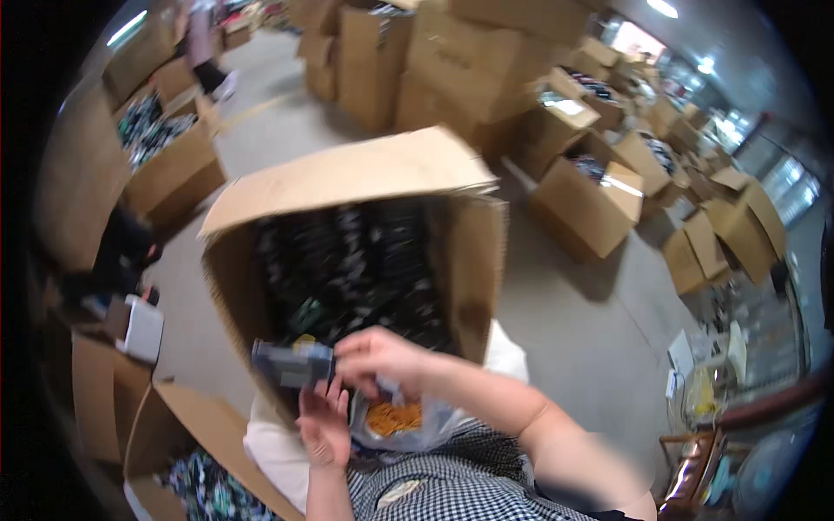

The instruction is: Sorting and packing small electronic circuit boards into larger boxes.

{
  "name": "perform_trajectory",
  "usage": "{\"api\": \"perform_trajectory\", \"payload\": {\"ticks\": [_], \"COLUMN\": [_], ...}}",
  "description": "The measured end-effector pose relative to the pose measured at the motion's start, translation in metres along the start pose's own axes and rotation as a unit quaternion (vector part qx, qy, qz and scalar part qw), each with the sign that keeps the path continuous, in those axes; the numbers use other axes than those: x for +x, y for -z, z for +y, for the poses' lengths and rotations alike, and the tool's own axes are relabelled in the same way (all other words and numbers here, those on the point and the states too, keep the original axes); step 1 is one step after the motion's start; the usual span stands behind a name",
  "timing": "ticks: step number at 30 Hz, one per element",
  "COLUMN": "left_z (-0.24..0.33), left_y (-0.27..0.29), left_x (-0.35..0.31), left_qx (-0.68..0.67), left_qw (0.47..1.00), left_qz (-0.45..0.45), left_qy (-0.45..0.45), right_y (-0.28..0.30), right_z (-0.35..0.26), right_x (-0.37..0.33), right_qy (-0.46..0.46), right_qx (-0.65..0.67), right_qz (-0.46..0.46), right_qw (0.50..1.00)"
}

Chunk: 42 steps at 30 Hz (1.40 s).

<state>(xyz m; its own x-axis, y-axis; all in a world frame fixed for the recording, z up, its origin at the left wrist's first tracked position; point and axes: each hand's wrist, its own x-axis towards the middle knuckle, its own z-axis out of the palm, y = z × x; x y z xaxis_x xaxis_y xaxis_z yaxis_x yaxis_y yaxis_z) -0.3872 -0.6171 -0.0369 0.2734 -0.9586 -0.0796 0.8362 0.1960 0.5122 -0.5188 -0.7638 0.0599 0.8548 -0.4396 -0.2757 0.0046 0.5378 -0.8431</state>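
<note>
A dark, flat packet (pixel 294 366) with a lighter patch is held over the near edge of a large open cardboard box (pixel 469 286). My right hand (pixel 382 360) is closed at the packet's right end, fingertips pinched together. Just below the packet, my left hand (pixel 326 425) has its palm up and fingers apart, the tips close to its lower edge; I cannot tell whether they touch. Rows of black packed items (pixel 352 269) fill the box. In my lap, under my right wrist, sits a clear plastic bag (pixel 430 430) of small orange pieces (pixel 393 418).
Another carton of dark items (pixel 213 486) stands close at lower left, near a white bin (pixel 143 328). Filled cartons (pixel 586 204) line the right and far side. A person (pixel 204 48) is at the far left. A chair (pixel 691 469) stands at lower right.
</note>
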Motion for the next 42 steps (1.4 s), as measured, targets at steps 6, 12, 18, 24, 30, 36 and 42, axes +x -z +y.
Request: {"api": "perform_trajectory", "payload": {"ticks": [6, 12, 18, 24, 30, 36, 42], "left_z": [-0.016, -0.032, -0.046, -0.044, -0.048, -0.016, -0.02], "left_y": [-0.017, -0.019, -0.032, -0.051, -0.034, -0.031, -0.067], "left_x": [-0.021, -0.043, -0.05, -0.05, -0.046, -0.071, -0.047], "left_qx": [-0.124, 0.013, 0.169, 0.216, 0.193, 0.272, 0.314], "left_qw": [0.992, 0.993, 0.97, 0.948, 0.98, 0.956, 0.949], "left_qz": [-0.025, 0.121, 0.145, 0.191, 0.034, 0.101, -0.006], "left_qy": [0.023, 0.0, -0.094, -0.136, -0.018, 0.031, 0.022], "right_y": [-0.011, -0.027, -0.033, -0.029, -0.047, -0.027, -0.015], "right_z": [0.097, 0.117, 0.137, 0.114, 0.118, 0.098, 0.086], "right_x": [-0.075, -0.092, -0.094, -0.104, -0.094, -0.093, -0.084], "right_qy": [0.02, 0.271, 0.262, 0.418, 0.397, 0.406, 0.332], "right_qx": [0.02, -0.357, -0.415, -0.526, -0.59, -0.467, -0.153], "right_qz": [0.011, 0.138, 0.315, 0.394, 0.333, 0.324, 0.199], "right_qw": [1.0, 0.883, 0.812, 0.627, 0.62, 0.715, 0.909]}}
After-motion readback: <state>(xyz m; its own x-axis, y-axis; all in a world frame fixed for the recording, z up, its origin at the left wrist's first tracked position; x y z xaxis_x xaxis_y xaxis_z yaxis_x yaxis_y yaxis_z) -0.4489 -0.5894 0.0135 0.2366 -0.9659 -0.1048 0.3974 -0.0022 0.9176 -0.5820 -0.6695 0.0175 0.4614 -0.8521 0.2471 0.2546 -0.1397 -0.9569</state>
